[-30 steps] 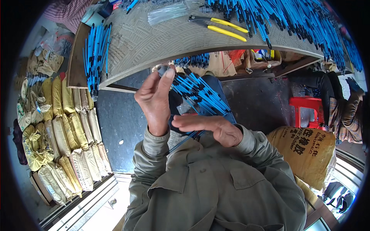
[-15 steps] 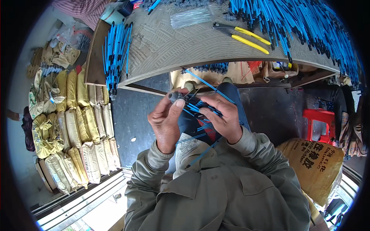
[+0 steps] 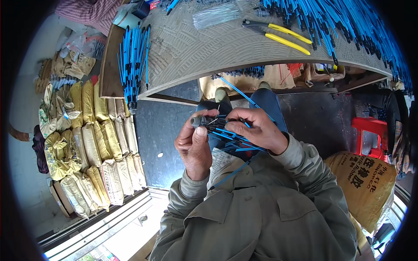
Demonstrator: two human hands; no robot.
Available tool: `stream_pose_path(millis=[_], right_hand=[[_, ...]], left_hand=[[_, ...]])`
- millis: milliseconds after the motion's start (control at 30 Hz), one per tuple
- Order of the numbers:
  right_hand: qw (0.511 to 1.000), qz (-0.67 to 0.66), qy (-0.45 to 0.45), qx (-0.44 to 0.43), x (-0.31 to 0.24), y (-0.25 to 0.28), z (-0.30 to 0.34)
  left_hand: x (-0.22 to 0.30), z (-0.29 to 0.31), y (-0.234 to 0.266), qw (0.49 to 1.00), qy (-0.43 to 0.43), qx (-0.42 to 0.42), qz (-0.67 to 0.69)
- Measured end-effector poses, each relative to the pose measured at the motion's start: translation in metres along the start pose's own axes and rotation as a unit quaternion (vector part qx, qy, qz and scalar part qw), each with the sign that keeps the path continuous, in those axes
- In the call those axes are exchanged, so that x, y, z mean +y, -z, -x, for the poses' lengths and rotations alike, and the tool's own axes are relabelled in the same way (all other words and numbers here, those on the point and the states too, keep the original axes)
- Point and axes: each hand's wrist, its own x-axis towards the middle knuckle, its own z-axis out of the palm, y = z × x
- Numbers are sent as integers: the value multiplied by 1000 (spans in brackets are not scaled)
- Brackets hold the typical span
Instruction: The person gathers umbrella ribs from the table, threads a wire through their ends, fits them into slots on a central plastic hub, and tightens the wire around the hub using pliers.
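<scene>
Head view: grey fitting (far end unclear) in left fingers.

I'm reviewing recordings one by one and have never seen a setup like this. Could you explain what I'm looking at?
There is no robot here: these are a person's own bare hands. The view comes from the left of two fisheye cameras worn on the head, looking down, so straight edges bow.

The left hand holds a grey ribbed piece at the end of some blue rods above the lap. The right hand has its fingers among the rods' dark parts; its exact grip is hard to tell.

On the table lie yellow-handled pliers, a packet of thin, shiny strands, a small rod bundle at the left and a large rod heap at the right.
</scene>
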Motion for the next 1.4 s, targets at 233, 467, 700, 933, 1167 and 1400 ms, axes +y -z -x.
stream_pose_path(millis=[233,467,700,933,1167,1400], right_hand=[[974,-103,-184,-86,-21,13,1],[992,-102,-4,75,-12,-10,21],[994,6,41,102,-9,-16,28],[996,-29,10,78,-15,-13,30],[989,-24,60,130,-8,-29,38],[982,48,122,135,-5,-24,39]], left_hand=[[1,4,-3,999,-14,-27,-28],[-1,12,-20,992,-77,-15,-96],[-3,17,-21,986,-119,-51,-105],[-5,20,-32,981,-147,-66,-109],[-8,21,-30,985,-140,-68,-71],[-16,20,-27,987,-143,-24,-66]])
